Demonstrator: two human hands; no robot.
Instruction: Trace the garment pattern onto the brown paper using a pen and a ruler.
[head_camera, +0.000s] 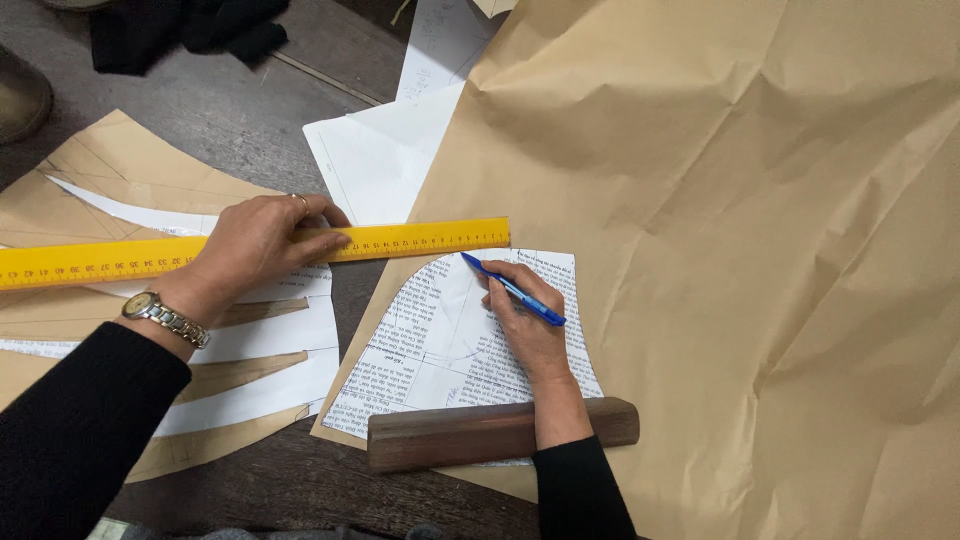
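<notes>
The right hand is pinching a blue pen between thumb and fingers, its tip pointing up and to the left, just under the lower edge of a yellow ruler. The heel of that hand is resting on a curved pattern piece cut from printed paper, which is lying on a big creased sheet of brown paper. The left hand is pressing flat on the ruler with fingers spread over its middle, not curled around it, holding it down level across the table. A ring is showing on one finger of the left hand, and a metal wristwatch is sitting above a black sleeve. A dark wooden block is lying along the pattern piece's bottom edge, passing under the right wrist. To the left, under the ruler, brown and white pattern pieces are lying on the dark wooden table. White sheets are lying above the ruler, partly tucked under the brown paper.
</notes>
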